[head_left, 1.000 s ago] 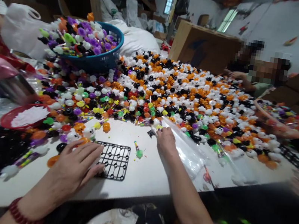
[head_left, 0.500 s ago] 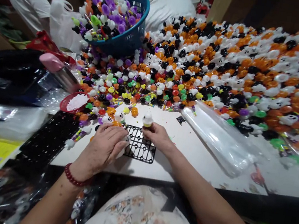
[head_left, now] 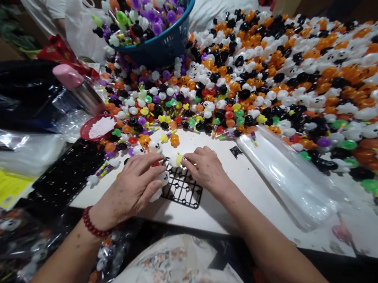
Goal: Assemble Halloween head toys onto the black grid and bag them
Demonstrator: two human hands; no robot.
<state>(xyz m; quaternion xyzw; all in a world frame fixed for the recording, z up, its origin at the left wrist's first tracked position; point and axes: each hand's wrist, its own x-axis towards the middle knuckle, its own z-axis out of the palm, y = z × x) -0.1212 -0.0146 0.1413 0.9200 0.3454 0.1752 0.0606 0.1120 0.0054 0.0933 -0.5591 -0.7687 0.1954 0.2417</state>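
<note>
A black plastic grid (head_left: 185,196) lies on the white tabletop between my hands. My left hand (head_left: 137,183) is curled over the grid's left side, closed round white ghost figures (head_left: 165,179) that partly show below its fingers and thumb. At the grid's far edge, my right hand (head_left: 206,170) pinches a small white and yellow plastic toy (head_left: 178,160), tipped on its side. My left fingers hide the grid's left part, and whether the toy touches the grid I cannot tell.
Behind lies a big heap of ghost and pumpkin toys (head_left: 293,72), with a full blue basket (head_left: 178,30) at its left. Clear plastic bags (head_left: 286,181) lie right. A red dish (head_left: 86,131), a pink-lidded bottle (head_left: 79,88) and black grids (head_left: 69,170) are left. A person stands far left.
My right hand has brought the white and yellow toy down and left, from upright to tipped over the grid's far edge. My left hand stays at the grid's left side.
</note>
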